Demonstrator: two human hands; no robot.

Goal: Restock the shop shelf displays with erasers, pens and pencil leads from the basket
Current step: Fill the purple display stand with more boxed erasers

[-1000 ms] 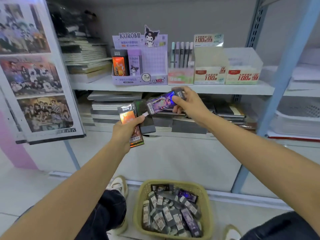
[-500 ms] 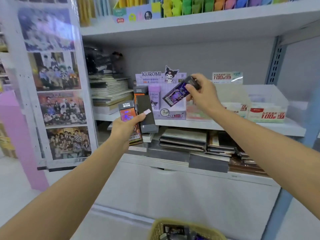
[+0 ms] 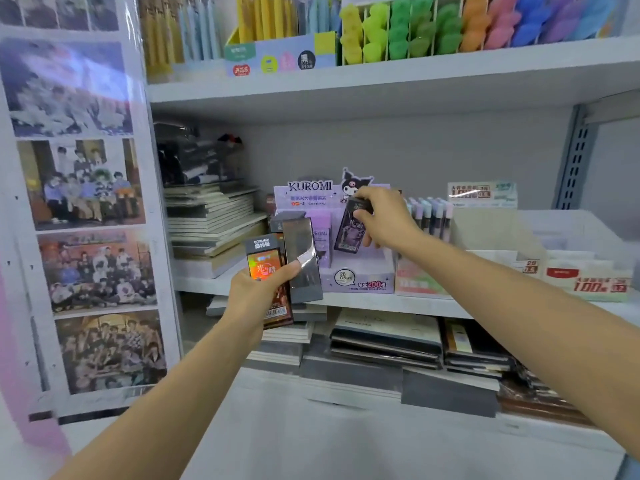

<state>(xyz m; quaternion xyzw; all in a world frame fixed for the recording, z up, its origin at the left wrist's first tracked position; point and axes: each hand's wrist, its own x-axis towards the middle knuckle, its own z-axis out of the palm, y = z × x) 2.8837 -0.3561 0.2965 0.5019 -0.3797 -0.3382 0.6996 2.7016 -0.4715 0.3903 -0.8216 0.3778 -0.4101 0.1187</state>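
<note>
Since half a second ago, my right hand (image 3: 384,220) has brought its dark purple pencil-lead pack (image 3: 350,230) from a slant in front of the header to upright. The pack's lower end now dips into the lilac cardboard Kuromi display box (image 3: 360,277) on the white middle shelf (image 3: 433,304). The basket's rim has dropped out of view. Thumb and fingers pinch the pack near its black top, so it is not yet let go. My left hand (image 3: 253,295) hovers just in front of the box's left side, gripping two more packs fanned together: an orange holographic pack (image 3: 265,271) and a glossy dark grey pack (image 3: 302,265). A lilac pack (image 3: 321,242) already stands inside the box. Pastel-capped pens (image 3: 429,216) stand in the next display to the right. I judge the restocking well short of done: this pack is nearly seated and two wait in hand. How much is left in the basket I cannot tell.
</note>
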